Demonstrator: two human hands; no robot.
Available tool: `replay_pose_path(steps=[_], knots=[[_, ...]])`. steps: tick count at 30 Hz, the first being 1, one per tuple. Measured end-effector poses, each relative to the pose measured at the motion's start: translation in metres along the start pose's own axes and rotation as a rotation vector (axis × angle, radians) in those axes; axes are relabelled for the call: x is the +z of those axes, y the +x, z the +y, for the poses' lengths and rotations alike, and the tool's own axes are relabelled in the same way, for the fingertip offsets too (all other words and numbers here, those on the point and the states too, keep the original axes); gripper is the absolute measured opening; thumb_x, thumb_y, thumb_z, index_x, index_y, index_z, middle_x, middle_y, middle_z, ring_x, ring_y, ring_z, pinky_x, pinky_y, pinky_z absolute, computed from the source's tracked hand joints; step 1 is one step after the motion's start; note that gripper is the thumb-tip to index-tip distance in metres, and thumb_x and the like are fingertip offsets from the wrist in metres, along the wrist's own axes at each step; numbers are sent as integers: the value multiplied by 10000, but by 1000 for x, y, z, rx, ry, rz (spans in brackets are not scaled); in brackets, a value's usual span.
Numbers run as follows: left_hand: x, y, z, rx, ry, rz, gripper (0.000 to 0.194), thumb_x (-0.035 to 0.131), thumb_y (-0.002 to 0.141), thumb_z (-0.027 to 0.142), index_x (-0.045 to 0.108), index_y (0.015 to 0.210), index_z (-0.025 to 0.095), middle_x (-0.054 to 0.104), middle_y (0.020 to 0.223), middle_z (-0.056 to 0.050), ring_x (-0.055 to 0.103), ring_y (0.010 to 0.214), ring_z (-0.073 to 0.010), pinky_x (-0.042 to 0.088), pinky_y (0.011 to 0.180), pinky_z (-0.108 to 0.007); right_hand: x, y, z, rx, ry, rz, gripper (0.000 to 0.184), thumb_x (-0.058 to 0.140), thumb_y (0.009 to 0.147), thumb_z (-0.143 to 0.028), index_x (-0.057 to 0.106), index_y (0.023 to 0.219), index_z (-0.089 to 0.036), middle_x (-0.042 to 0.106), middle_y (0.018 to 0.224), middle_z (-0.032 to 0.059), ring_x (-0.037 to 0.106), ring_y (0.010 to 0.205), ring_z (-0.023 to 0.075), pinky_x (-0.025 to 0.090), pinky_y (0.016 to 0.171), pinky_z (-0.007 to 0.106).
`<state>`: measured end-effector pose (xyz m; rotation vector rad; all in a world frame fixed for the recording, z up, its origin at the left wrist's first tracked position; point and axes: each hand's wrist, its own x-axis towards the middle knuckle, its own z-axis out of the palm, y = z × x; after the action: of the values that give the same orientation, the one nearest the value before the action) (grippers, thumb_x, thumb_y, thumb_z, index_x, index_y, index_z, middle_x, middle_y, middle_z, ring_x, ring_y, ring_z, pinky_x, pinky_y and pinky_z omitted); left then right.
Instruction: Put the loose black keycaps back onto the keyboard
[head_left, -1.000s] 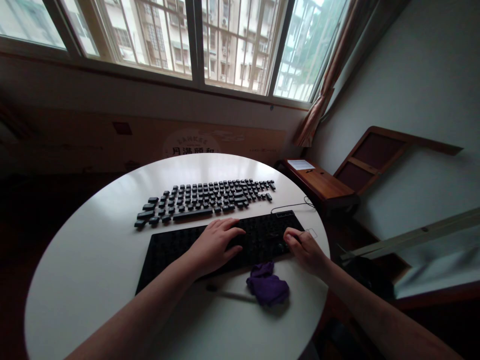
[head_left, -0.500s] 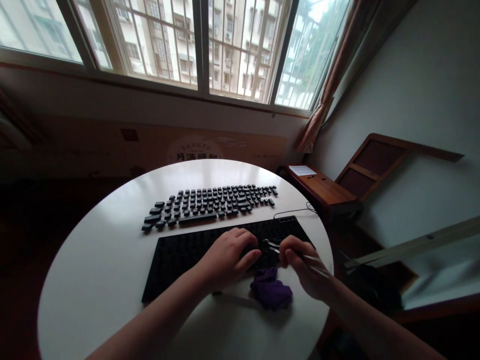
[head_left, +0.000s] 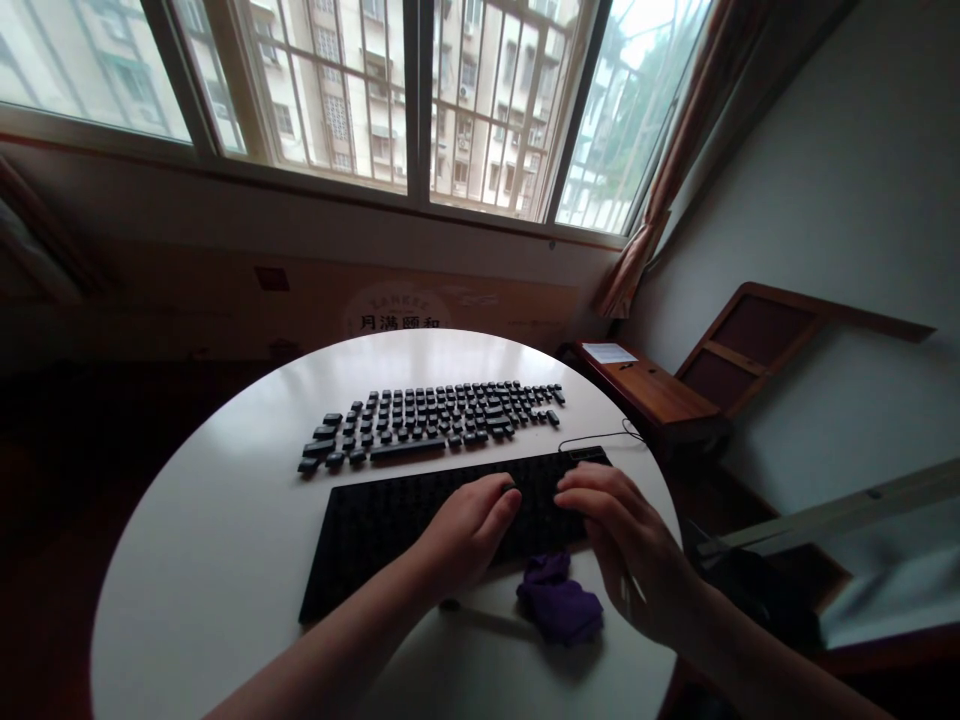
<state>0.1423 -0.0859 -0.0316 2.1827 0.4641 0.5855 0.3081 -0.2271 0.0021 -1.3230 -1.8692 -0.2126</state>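
A black keyboard [head_left: 367,540] lies on the round white table, its surface too dark to make out well. My left hand [head_left: 469,525] is over its middle, thumb and fingers pinched on a small dark piece that looks like a keycap [head_left: 511,488]. Over the keyboard's right end is my right hand [head_left: 637,545], its fingers bent forward. Mostly hidden in that palm is a slim, pale metal tool, like tweezers [head_left: 631,597]. Just left of this hand sits a crumpled purple cloth [head_left: 562,605].
Rows of loose black keycaps [head_left: 409,450] lie beyond the keyboard on the white table [head_left: 187,540]. A thin stick with a dark end [head_left: 491,618] lies near the cloth. A cable [head_left: 600,437] runs off the back right. A wooden bench [head_left: 660,390] stands beyond.
The metal tool's prongs were pointing out at the left hand; now the tool is tucked back in my right palm. My left hand has turned, and the small dark piece shows between its fingertips.
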Motion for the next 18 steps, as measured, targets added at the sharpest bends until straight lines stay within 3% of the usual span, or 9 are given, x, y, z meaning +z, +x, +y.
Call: replay_pose_path(steps=[2, 4, 13, 18], knots=[[1, 0, 0, 14, -4, -3, 426, 299, 994, 513, 505, 790, 202, 594, 791, -28, 556, 757, -185, 422, 683, -298, 7, 4, 4, -33, -4, -95, 346, 409, 985, -139, 578, 1259, -265, 634, 855, 65, 606, 747, 204, 502, 671, 332], [3, 0, 0, 24, 2, -25, 414, 318, 994, 504, 526, 806, 200, 609, 800, -29, 564, 760, -184, 431, 685, -292, 16, 7, 12, -25, -15, -173, 314, 444, 989, -161, 598, 1249, -244, 626, 777, 32, 575, 624, 163, 451, 578, 280], [2, 0, -4, 18, 47, -40, 352, 357, 987, 482, 583, 965, 213, 675, 941, -50, 620, 867, -217, 453, 771, -311, 22, 26, 37, 50, 16, -277, 210, 549, 965, -253, 693, 1116, -226, 698, 929, 62, 650, 748, 155, 480, 667, 254], [-5, 2, -6, -156, 285, 85, 449, 236, 1007, 525, 500, 797, 228, 638, 794, -32, 602, 742, -211, 390, 654, -300, 34, 63, 107, 246, -89, -279, 163, 666, 883, -249, 733, 1026, -211, 729, 922, 52, 661, 831, 190, 493, 788, 297]])
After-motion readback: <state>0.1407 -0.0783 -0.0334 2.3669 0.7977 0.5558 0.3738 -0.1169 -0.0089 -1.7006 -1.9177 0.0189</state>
